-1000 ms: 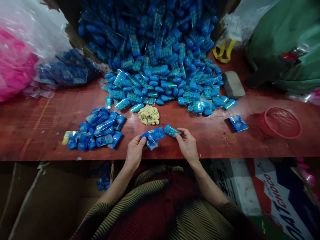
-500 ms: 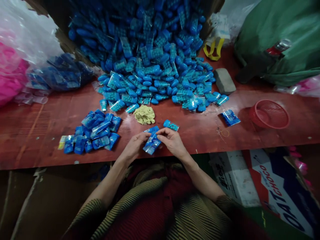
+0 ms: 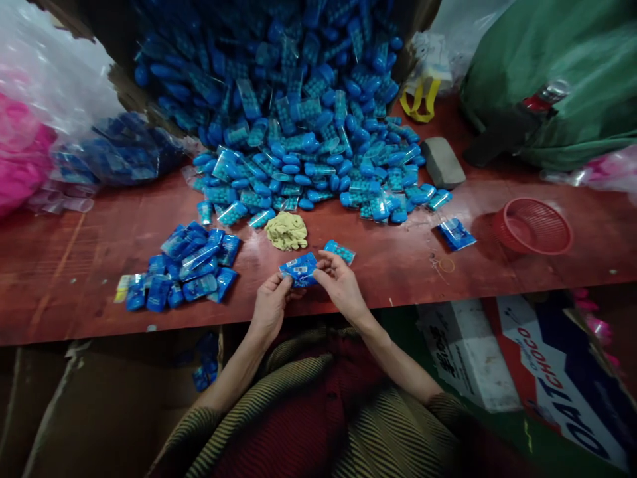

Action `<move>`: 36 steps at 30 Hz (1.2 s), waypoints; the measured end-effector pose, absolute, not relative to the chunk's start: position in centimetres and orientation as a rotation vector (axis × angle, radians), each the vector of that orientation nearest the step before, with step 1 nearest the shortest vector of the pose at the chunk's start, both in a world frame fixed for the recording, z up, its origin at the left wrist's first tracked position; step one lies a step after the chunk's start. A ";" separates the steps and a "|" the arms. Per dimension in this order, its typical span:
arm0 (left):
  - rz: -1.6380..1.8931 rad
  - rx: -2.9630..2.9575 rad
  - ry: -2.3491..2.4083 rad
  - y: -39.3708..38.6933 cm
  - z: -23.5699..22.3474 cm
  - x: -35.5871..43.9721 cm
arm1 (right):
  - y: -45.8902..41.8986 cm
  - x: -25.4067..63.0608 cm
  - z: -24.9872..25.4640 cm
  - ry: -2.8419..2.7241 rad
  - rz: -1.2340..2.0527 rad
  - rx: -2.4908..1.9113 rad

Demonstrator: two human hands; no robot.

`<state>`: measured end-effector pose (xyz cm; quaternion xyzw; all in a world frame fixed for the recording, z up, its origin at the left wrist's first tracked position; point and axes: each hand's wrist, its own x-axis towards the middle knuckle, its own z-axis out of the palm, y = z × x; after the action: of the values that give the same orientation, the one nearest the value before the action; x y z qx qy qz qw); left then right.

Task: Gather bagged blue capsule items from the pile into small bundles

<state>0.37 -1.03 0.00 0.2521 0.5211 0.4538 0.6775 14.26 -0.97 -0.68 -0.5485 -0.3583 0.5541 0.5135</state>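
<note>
Between my two hands is a blue printed packet (image 3: 299, 269), its barcode side facing up. My left hand (image 3: 271, 299) pinches its left end between thumb and fingers. The thumb and fingers of my right hand (image 3: 341, 282) are closed on its right end. Just beyond my right fingers lies a small clear container of blue beads (image 3: 340, 251) with a blue cap. A crumpled yellowish lump (image 3: 287, 231) rests on the red table (image 3: 398, 265) behind the packet. To the left is a pile of blue packets (image 3: 184, 265).
A large heap of bead containers (image 3: 298, 146) spills from a carton at the back. On the right are a grey block (image 3: 442, 162), a single blue packet (image 3: 455, 234) and a red plastic basket (image 3: 533, 227). An open cardboard box (image 3: 109, 398) stands below the table edge at left.
The packet has turned from slanting to nearly level, with its barcode side now showing. My left hand has shifted slightly down and holds its left end.
</note>
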 end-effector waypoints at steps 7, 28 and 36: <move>1.032 0.669 1.179 -0.7 -0.5 -0.4 | -0.3 14.1 0.4 -0.673 1.607 -1.167; 0.961 0.381 1.079 -1.2 -0.7 -1.4 | 3.3 17.6 0.6 -2.104 0.466 -2.016; 0.911 0.051 1.184 -0.9 -0.2 -0.7 | 5.1 20.7 0.9 -1.794 0.888 -1.753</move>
<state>-0.69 -0.88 -0.19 0.0233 0.5384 0.4143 0.7335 20.66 5.09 0.88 -0.6399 -0.6549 0.3242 0.2379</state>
